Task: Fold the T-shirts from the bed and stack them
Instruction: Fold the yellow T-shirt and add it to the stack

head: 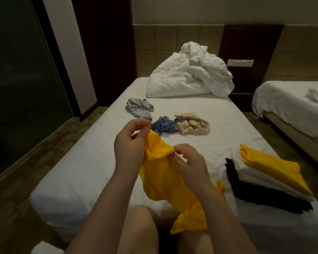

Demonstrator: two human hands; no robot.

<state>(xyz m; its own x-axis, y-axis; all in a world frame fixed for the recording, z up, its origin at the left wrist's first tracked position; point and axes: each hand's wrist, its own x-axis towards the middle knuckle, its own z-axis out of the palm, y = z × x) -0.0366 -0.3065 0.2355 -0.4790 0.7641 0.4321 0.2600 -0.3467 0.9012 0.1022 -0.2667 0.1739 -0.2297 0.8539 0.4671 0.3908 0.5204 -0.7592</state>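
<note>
Head view, person seated at the foot of the bed (84, 167), bare knees at the bottom edge.

- Left hand (130, 143): fingers curled, pinching the upper edge of the yellow T-shirt (163, 178).
- Right hand (189, 162): fingertips pinching the same edge a little lower and to the right.
- The yellow T-shirt is unfolded, held up between both hands above the mattress, and its lower part drapes down to the knees.
- Stack (255, 177) on the bed to the right: black at the bottom, white in the middle, a folded yellow shirt (273, 169) on top.
- Still crumpled further up the bed: grey shirt (139, 108), blue shirt (163, 126), and beige shirt (191, 123) touching the blue one.
- A white duvet (189, 76) is heaped at the head end.
- A second bed (290, 101) stands at far right.
</note>
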